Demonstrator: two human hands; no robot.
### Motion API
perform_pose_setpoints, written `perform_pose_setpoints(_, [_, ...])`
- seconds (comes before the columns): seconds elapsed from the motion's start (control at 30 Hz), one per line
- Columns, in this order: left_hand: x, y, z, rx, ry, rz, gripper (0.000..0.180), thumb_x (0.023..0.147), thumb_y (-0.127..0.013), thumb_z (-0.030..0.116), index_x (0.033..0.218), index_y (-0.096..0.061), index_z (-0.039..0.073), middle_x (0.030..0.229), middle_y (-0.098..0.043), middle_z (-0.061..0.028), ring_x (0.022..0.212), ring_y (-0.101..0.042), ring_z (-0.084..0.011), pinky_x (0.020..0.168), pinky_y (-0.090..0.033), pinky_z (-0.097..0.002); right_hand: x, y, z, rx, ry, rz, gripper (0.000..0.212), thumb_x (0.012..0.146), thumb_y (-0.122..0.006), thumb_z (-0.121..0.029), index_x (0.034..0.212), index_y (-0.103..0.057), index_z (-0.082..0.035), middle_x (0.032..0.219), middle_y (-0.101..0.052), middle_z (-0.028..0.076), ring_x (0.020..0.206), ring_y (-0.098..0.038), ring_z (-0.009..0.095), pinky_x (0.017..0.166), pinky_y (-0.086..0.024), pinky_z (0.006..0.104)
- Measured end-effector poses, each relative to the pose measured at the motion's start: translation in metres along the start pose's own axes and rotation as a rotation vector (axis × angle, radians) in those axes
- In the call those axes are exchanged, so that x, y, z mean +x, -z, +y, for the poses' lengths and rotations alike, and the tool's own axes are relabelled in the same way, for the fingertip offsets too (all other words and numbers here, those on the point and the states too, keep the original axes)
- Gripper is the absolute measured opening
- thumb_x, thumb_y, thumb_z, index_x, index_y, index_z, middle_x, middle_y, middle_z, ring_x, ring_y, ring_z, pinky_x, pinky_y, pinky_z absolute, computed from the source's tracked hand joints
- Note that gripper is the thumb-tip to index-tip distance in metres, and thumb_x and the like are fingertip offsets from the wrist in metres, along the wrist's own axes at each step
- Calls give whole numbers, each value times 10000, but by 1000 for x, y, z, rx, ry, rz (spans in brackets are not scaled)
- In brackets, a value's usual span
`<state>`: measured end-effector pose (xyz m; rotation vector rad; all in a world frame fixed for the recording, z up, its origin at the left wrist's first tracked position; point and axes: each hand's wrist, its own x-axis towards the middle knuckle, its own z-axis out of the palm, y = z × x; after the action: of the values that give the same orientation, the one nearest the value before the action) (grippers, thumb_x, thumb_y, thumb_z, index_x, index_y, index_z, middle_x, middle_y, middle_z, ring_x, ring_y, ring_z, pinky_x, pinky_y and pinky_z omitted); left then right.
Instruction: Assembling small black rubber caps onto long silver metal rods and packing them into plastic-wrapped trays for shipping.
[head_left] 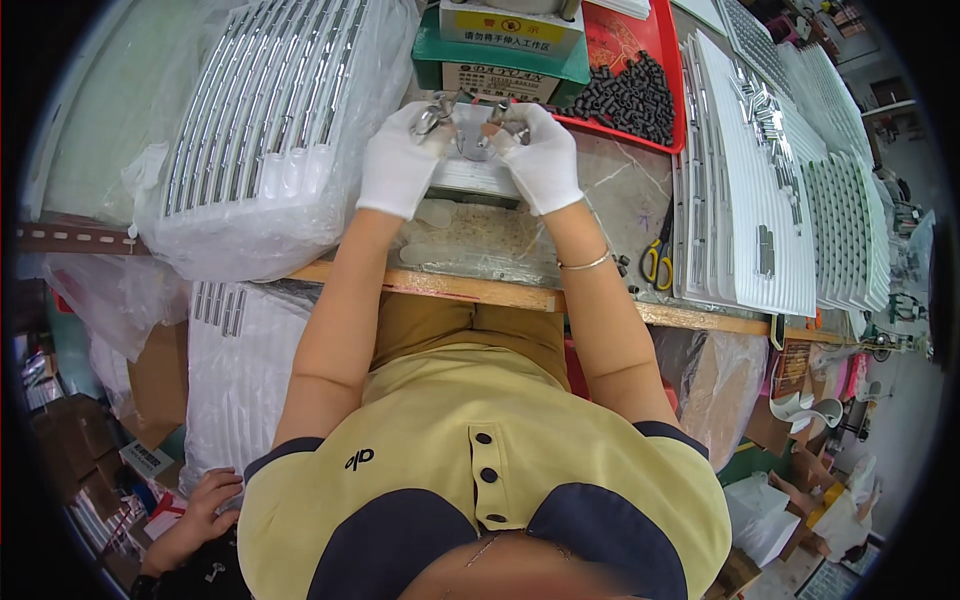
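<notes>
My left hand point(402, 165), in a white glove with bare fingertips, closes around shiny metal pieces point(428, 120). My right hand point(545, 160), gloved the same way, has its fingers curled on other small metal pieces point(516, 130). Both hands meet over the metal base point(475, 180) of a small bench machine point(515, 30) with a green body and a yellow warning label. What lies between the fingertips is too small to make out fully.
At left, a plastic-wrapped tray point(265, 110) carries rows of shiny metal tubes. A red tray point(675, 100) of black cylindrical parts sits right of the machine. Yellow-and-black scissors point(657, 262) lie beside white ridged trays point(745, 200). Another person's hand point(208, 510) shows at lower left.
</notes>
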<state>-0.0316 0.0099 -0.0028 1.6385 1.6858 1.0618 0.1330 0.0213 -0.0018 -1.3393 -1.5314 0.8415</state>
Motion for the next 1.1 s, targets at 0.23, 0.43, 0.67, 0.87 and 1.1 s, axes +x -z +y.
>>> perform_pose_setpoints(0.23, [-38,12,-3,-633,106,-91,221,886,-567,138,1058,-540,1,830,-635,-55,587,-560,-101,530,-436,-229,6,-13,15,-1,81,2,279,731,-733,-101,955,-611,13,701,-599,41,621,-545,91,614,-459,238])
perform_pose_setpoints(0.43, [-56,21,-7,-825,179,-210,219,918,-538,164,1080,-524,18,815,-626,-37,501,-465,-40,430,-338,-169,-16,4,4,-54,10,2,526,675,-800,-211,1102,-598,22,644,-467,-29,580,-418,52,572,-405,204])
perform_pose_setpoints(0.67, [-92,11,11,-729,206,-411,227,860,-625,137,1037,-571,7,850,-620,-31,635,-510,-56,564,-413,-208,-71,35,-40,361,-149,-216,402,788,-722,-208,1112,-606,1,753,-551,-40,660,-436,42,618,-407,204])
perform_pose_setpoints(0.87, [-99,-13,20,-171,-43,-132,256,762,-719,115,897,-527,14,791,-576,-74,726,-558,-128,641,-447,-286,-85,30,-41,460,-162,-102,134,832,-653,-86,928,-652,7,811,-650,23,710,-554,57,618,-441,200])
perform_pose_setpoints(1.1, [-103,-23,24,-497,70,-111,261,795,-714,130,905,-502,26,808,-611,-92,648,-547,-136,590,-449,-266,-89,40,-24,236,-115,23,288,897,-604,-224,1073,-606,3,782,-572,-39,622,-439,22,532,-368,174])
